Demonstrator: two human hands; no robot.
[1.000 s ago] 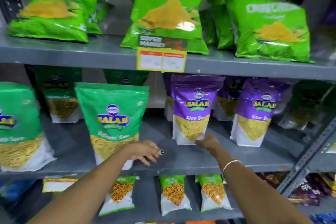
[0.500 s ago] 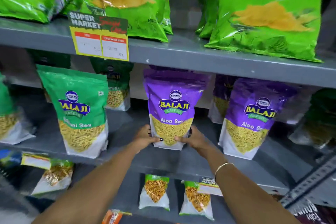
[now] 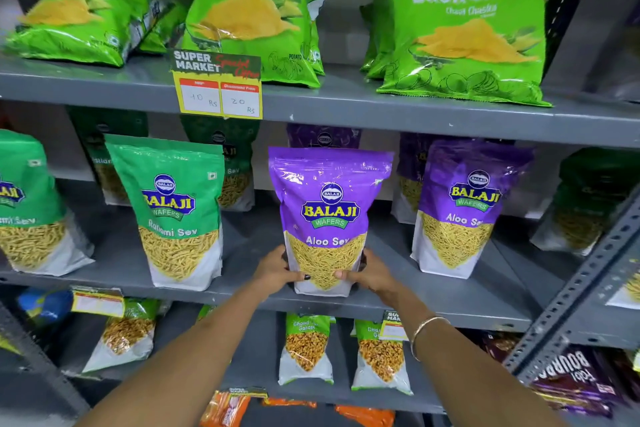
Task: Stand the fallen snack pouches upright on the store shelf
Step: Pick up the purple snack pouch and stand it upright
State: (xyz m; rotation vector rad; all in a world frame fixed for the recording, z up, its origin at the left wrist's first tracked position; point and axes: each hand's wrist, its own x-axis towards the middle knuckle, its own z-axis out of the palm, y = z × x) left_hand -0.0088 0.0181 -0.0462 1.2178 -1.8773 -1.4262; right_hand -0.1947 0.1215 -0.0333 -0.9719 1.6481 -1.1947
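A purple Aloo Sev pouch (image 3: pixel 329 211) stands upright near the front edge of the middle grey shelf (image 3: pixel 433 302). My left hand (image 3: pixel 277 270) grips its lower left corner and my right hand (image 3: pixel 370 274) grips its lower right corner, thumbs on the front. A second purple Aloo Sev pouch (image 3: pixel 464 208) stands upright to the right. A green Ratlami Sev pouch (image 3: pixel 176 215) stands upright to the left, with another green pouch (image 3: pixel 24 204) at the far left edge. More pouches stand behind them in shadow.
Green Crunchem chip bags (image 3: pixel 464 35) lean on the top shelf, above a yellow price tag (image 3: pixel 218 87). Small pouches (image 3: pixel 306 350) stand on the lower shelf. A perforated grey upright (image 3: pixel 581 291) slants across the right side. Orange packs (image 3: pixel 225 409) show at the bottom.
Both hands went from the shelf's front edge to the purple pouch and took hold of its lower corners. The view has shifted closer to the pouch.
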